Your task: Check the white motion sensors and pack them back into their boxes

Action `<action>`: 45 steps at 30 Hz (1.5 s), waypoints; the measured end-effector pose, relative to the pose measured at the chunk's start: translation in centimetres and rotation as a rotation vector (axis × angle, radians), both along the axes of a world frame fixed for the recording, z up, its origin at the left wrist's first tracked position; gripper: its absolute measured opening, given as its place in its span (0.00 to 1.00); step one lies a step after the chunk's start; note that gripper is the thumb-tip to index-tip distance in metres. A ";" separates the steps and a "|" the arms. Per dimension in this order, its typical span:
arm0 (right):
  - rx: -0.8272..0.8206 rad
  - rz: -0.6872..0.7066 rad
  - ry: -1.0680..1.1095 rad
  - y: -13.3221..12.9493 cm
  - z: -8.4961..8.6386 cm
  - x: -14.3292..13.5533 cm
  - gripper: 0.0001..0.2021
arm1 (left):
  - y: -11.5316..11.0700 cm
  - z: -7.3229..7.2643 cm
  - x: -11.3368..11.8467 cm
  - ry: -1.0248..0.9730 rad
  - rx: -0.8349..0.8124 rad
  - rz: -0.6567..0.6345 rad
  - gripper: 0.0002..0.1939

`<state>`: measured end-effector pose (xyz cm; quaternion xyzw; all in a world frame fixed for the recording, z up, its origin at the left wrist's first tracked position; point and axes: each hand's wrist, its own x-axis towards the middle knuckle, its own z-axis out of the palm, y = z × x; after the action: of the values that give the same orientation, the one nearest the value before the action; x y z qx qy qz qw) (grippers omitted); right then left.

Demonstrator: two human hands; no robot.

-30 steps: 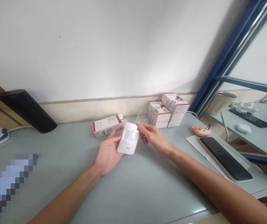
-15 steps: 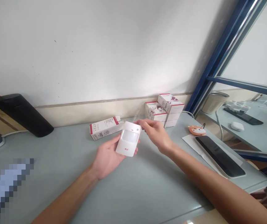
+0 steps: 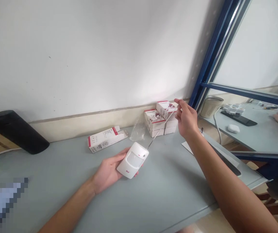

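Note:
A white motion sensor (image 3: 132, 161) with a curved lens window rests tilted in my left hand (image 3: 108, 173), whose fingers wrap around its left side and underneath. From the sensor's top right corner a thin metal telescopic antenna (image 3: 161, 127) sticks out, long and slanting up to the right. At its far end my right hand (image 3: 186, 118) is closed, thumb and fingers pinching the tip. Behind the sensor lie an opened white and red carton (image 3: 106, 138) and a crumpled clear plastic bag (image 3: 138, 131).
Several white and red boxes (image 3: 157, 127) are stacked by the wall. A black cylindrical object (image 3: 16, 131) leans at the left. On the right, a dark flat device (image 3: 226, 160) lies partly behind my forearm, beside a blue-framed window (image 3: 209, 58).
My right hand has moved up and right, away from the sensor, and the antenna now shows drawn out between them. The sensor has tilted further and sits slightly lower in view.

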<state>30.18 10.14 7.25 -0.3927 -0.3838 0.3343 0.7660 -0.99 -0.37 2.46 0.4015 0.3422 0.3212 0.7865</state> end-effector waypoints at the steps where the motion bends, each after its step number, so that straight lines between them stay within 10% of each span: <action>1: -0.002 -0.011 0.010 0.2 0.0 0.4 0.15 | 0.1 0.1 0.0 0.005 0.002 -0.008 0.25; 15: -0.013 0.183 0.105 0.9 -0.2 1.7 0.24 | 0.4 -1.5 -0.2 -0.147 0.001 -0.058 0.24; 28: 0.099 0.042 -0.003 0.1 0.3 0.9 0.24 | 0.0 -1.3 -0.1 -0.099 0.033 0.000 0.25; 45: 0.043 0.365 -0.619 -4.5 -4.6 -9.0 0.19 | 0.1 -1.8 0.0 -0.255 -0.080 0.300 0.30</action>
<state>21.18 5.69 2.69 -0.3841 -0.6682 0.3230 0.5492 -1.04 -0.23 0.63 0.2707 0.3084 0.4692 0.7820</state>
